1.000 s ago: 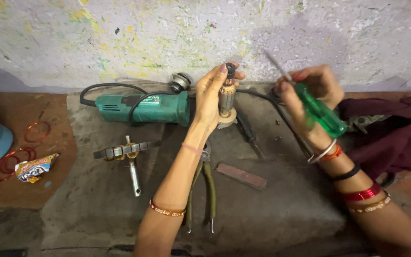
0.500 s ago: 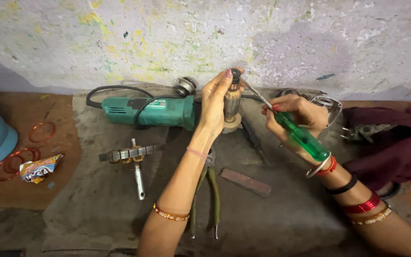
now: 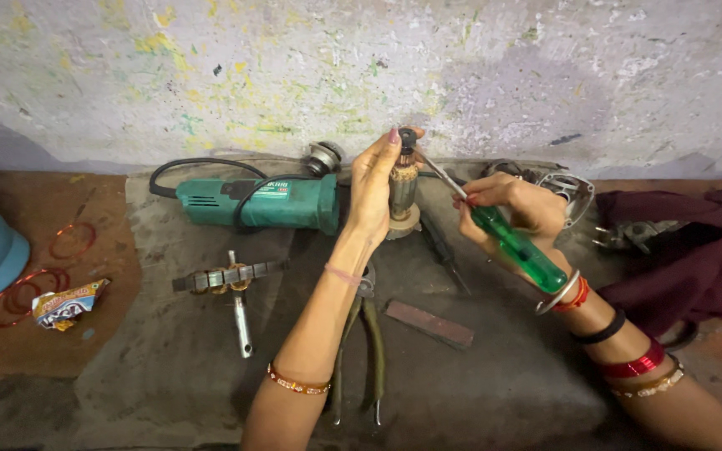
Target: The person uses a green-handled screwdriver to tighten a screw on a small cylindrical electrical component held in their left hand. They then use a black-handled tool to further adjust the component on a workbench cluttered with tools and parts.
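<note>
Fingers of the left hand [image 3: 375, 188] wrap around a motor armature [image 3: 403, 190], gripping it upright on the grey bench mat [image 3: 503, 376] near the painted wall [image 3: 361, 67]. Its long axis runs vertically, with the dark shaft end pointing up beside the fingertips and a pale round disc at the base resting on the mat. The middle of the armature shows coppery windings.

The right hand [image 3: 516, 209] is clenched around a screwdriver [image 3: 503, 238] with a translucent green handle. The screwdriver lies diagonally, handle toward the wrist at lower right, metal blade pointing up and left so its tip meets the top of the armature.

Just left of the armature lies a green angle grinder [image 3: 261, 203] with a black cord, its long body horizontal. In front, under the left forearm, sit pliers [image 3: 365, 351], partly hidden. A flat reddish bar [image 3: 428, 324] lies beside them. Farther left are a toothed metal part on a shaft [image 3: 227, 280], copper wire rings [image 3: 73, 240], and a crumpled wrapper [image 3: 64, 302]. Dark red cloth [image 3: 695, 250] lies at the right.
</note>
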